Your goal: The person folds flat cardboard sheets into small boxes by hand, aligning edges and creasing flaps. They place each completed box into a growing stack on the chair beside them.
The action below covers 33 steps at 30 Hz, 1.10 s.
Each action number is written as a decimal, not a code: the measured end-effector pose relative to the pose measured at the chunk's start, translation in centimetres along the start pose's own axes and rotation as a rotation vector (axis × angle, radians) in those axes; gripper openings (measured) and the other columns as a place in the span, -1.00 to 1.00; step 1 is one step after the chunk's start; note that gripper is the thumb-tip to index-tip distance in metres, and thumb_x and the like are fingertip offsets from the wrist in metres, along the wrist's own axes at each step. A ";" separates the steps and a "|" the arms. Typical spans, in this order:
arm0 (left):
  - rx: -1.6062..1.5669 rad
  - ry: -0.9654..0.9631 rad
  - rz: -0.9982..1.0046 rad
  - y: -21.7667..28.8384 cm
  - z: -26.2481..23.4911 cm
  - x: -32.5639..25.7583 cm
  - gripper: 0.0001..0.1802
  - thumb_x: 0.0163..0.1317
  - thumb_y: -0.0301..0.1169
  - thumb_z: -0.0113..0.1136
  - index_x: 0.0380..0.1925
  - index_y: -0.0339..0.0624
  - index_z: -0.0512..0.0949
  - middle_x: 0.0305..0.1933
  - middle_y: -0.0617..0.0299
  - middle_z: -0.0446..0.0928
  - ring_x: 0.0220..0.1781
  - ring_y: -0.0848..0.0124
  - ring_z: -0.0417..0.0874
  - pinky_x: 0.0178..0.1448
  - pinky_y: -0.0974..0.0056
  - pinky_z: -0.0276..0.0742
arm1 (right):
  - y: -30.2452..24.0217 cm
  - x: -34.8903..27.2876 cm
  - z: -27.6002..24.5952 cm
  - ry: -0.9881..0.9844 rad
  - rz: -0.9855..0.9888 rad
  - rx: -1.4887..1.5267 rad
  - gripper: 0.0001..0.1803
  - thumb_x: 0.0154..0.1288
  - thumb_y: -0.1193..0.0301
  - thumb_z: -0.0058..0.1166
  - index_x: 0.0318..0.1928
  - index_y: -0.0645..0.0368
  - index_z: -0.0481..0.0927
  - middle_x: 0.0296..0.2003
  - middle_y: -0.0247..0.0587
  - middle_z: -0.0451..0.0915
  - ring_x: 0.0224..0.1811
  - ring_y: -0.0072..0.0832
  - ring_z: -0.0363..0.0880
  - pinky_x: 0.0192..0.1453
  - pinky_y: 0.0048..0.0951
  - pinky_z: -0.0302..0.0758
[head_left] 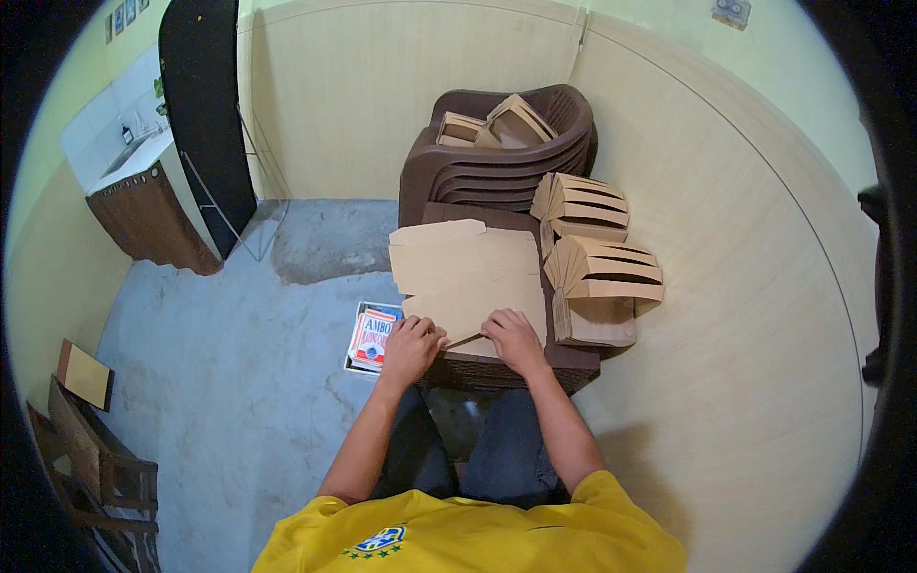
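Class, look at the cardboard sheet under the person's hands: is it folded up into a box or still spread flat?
Spread flat: the sheet lies open on the brown stool, both hands pressing its near edge.

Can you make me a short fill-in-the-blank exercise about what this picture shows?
1. Both the left hand and the right hand rest on a flat sheet of ____.
2. The cardboard sheet lies on a small ____ table.
3. Behind the table stands a stack of brown plastic ____.
4. On the floor left of the table lies a red and white ____.

Missing words: cardboard; brown; chairs; packet.
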<state>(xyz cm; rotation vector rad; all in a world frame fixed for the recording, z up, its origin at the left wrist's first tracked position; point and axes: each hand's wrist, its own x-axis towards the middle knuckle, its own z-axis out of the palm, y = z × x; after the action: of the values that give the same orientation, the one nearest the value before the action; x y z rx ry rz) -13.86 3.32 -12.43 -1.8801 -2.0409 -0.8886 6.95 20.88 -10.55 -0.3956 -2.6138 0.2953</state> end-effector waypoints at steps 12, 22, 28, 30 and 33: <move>-0.276 -0.232 -0.462 -1.2 0.8 3.6 -0.71 0.29 -0.13 0.52 0.00 0.18 0.85 -0.03 0.20 0.66 0.12 0.12 0.66 0.27 0.00 0.58 | 2.7 3.8 1.5 -0.071 0.306 -0.104 -0.59 0.36 0.02 0.43 -0.03 0.03 0.69 0.00 -0.23 0.67 0.19 -0.15 0.57 0.33 -0.01 0.37; -0.213 -0.025 -0.499 -1.9 2.7 2.4 -0.74 0.08 -0.18 0.68 -0.17 0.31 0.94 0.19 0.30 0.56 0.28 0.10 0.48 0.39 -0.03 0.46 | -1.0 4.2 3.1 0.127 0.580 -0.210 0.11 -0.10 -0.26 0.67 0.40 0.00 0.51 0.23 -0.11 0.53 0.46 -0.02 0.37 0.59 0.10 0.23; -0.303 -0.072 -0.369 -3.5 2.4 1.9 -0.69 0.14 -0.22 0.64 -0.07 0.28 0.93 0.22 0.26 0.61 0.30 0.10 0.51 0.42 0.00 0.48 | 2.0 4.0 1.8 0.100 0.716 0.010 0.06 -0.12 -0.01 0.76 0.39 0.01 0.51 0.30 -0.12 0.55 0.43 -0.04 0.44 0.52 0.01 0.40; -0.376 -0.104 -0.325 -4.6 1.8 1.6 -0.70 0.20 -0.27 0.61 -0.04 0.25 0.93 0.26 0.23 0.64 0.34 0.10 0.53 0.48 0.00 0.48 | 3.6 3.3 2.1 0.139 0.624 0.102 -0.07 -0.08 0.11 0.77 0.32 0.01 0.58 0.24 -0.12 0.60 0.37 -0.06 0.50 0.50 -0.05 0.43; -0.568 -0.122 -0.302 -5.9 1.4 0.8 -0.67 0.22 -0.39 0.57 0.01 0.07 0.90 0.40 0.16 0.63 0.47 0.06 0.51 0.61 0.01 0.45 | 6.1 2.6 2.7 0.148 0.545 0.206 -0.27 0.00 0.25 0.73 0.21 0.05 0.68 0.19 -0.10 0.66 0.33 -0.08 0.58 0.49 -0.08 0.48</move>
<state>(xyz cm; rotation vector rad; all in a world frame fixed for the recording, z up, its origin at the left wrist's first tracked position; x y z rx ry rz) -19.32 4.83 -14.71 -1.9400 -2.3688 -1.6094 4.79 27.05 -13.46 -1.0115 -2.2604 0.6776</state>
